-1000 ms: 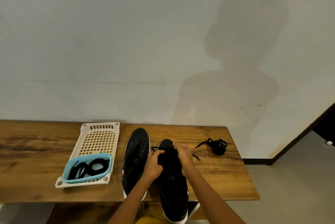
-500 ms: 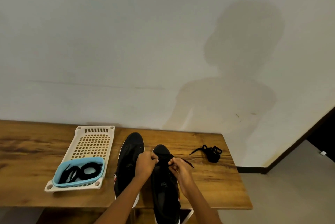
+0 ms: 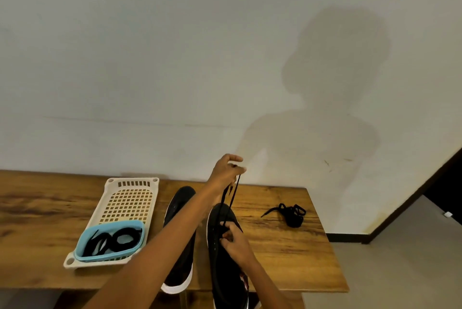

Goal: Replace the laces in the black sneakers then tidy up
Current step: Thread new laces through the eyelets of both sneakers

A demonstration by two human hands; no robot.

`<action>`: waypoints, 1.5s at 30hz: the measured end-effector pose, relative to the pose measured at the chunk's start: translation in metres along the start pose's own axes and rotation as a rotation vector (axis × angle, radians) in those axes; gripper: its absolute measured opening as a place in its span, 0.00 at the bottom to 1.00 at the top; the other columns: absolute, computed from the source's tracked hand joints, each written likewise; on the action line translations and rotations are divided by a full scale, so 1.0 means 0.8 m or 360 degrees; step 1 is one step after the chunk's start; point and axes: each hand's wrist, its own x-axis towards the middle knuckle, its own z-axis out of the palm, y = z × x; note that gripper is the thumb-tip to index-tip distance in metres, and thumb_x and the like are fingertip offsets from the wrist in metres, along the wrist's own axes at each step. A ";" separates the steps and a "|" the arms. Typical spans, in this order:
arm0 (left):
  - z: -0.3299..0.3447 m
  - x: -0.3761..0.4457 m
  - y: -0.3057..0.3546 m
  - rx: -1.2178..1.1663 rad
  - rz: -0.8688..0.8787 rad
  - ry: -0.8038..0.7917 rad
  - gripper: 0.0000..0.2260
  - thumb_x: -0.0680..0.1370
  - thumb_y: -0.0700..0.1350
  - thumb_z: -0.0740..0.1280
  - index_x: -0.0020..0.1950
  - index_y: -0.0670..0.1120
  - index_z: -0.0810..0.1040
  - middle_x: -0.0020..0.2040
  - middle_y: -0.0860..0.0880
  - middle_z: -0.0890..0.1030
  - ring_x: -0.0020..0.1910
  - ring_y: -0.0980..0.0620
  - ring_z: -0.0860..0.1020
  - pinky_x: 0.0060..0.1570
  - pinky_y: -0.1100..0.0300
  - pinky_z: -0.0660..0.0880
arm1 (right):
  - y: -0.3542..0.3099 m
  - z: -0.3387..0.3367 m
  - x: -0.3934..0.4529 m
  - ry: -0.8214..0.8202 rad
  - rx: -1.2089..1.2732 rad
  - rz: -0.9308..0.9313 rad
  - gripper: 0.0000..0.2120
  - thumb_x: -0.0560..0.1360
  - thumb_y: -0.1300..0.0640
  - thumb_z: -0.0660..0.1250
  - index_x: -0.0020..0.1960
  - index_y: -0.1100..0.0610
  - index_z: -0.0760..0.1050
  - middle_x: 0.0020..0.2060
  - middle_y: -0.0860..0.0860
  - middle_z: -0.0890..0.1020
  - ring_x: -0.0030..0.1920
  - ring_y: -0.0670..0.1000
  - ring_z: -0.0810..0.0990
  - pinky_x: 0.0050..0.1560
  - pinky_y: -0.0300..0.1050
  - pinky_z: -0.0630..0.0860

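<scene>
While the right sneaker [image 3: 226,253] lies lengthwise at the near edge of the tabletop [image 3: 287,258], heel hanging past the edge, a black lace [image 3: 231,196] rises out of its forward eyelets in two taut strands. The left hand [image 3: 226,171] is raised above the toe, in front of the wall, fingers curled and pinching the upper ends of both strands. The right hand [image 3: 235,240] rests on the shoe's upper with its fingers curled and pinching at the lace where it leaves the eyelets. A bit of red shows at the sneaker's near side, but no brand mark or writing can be read on it.

Just beside it on the left lies the second black sneaker [image 3: 178,238], parallel, its white sole rim showing at the heel; the left forearm crosses over it. No logo is legible there either.

To the right, well apart from the shoes, a loose bundle of black lace [image 3: 291,213] sits on the wood with one end trailing leftward. On the left stands a cream perforated tray [image 3: 130,198], and in its near end a light blue container [image 3: 112,240] holds coiled black laces [image 3: 117,237]. A person's shadow [image 3: 332,98] falls on the pale wall [image 3: 150,58] behind.
</scene>
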 end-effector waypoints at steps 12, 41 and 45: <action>-0.019 0.004 0.013 -0.0154 0.0571 0.0282 0.32 0.75 0.34 0.68 0.72 0.56 0.59 0.66 0.47 0.66 0.38 0.52 0.80 0.38 0.61 0.79 | -0.009 0.003 0.015 0.0127 -0.0166 0.0148 0.11 0.78 0.61 0.62 0.38 0.51 0.66 0.33 0.46 0.71 0.32 0.42 0.70 0.32 0.33 0.65; -0.002 -0.038 -0.184 0.1207 0.0062 0.0300 0.11 0.79 0.49 0.62 0.49 0.45 0.80 0.39 0.53 0.76 0.36 0.59 0.75 0.39 0.64 0.74 | -0.203 -0.162 -0.034 -0.0099 0.1507 -0.0579 0.09 0.77 0.60 0.63 0.56 0.59 0.77 0.34 0.49 0.79 0.35 0.46 0.78 0.46 0.41 0.78; -0.003 -0.031 -0.118 0.0856 0.0193 0.0533 0.11 0.80 0.49 0.61 0.48 0.46 0.81 0.34 0.54 0.78 0.31 0.58 0.75 0.32 0.65 0.70 | -0.171 -0.147 -0.024 0.0074 0.1131 -0.0214 0.11 0.78 0.65 0.63 0.60 0.58 0.75 0.38 0.52 0.79 0.38 0.48 0.78 0.46 0.43 0.78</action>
